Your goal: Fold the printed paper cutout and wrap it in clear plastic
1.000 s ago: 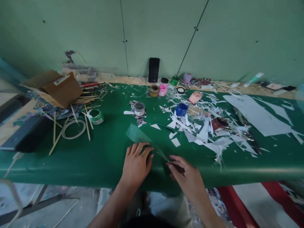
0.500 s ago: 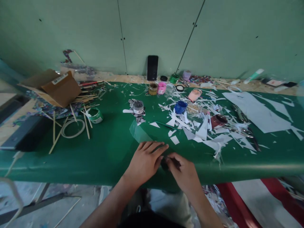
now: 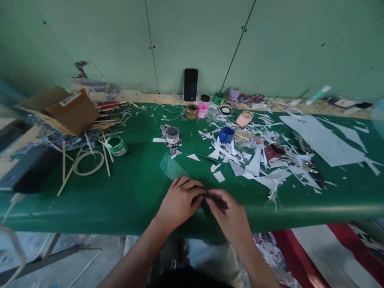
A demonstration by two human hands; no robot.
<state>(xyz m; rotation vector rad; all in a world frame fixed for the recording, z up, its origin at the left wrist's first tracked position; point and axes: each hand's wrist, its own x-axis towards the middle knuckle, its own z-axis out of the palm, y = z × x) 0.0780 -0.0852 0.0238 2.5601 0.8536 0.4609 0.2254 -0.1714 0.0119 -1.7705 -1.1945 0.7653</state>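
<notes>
My left hand [image 3: 181, 200] and my right hand [image 3: 226, 208] meet just above the front of the green table. Between their fingertips is a small dark piece [image 3: 205, 196], mostly covered, so its kind does not show. Both hands are closed, thumbs against fingers. Beyond my left hand lies a strip of clear film [image 3: 171, 166] on the green cover. Farther back, a small jar with grey contents [image 3: 172, 136] stands on a black-and-white printed paper cutout [image 3: 174, 150], beside a white stick [image 3: 159, 140].
Paper scraps [image 3: 237, 160] surround a blue paint jar [image 3: 226, 135] and a dark red jar [image 3: 274, 152] at right. A green jar [image 3: 117, 146], tape ring [image 3: 89, 163], wooden sticks [image 3: 64, 162] and cardboard box [image 3: 70, 116] occupy the left. A phone [image 3: 191, 85] leans on the wall.
The fingers of both hands have closed in around the dark piece, which was more exposed and lower before. My left fingers are more curled. The view has shifted slightly.
</notes>
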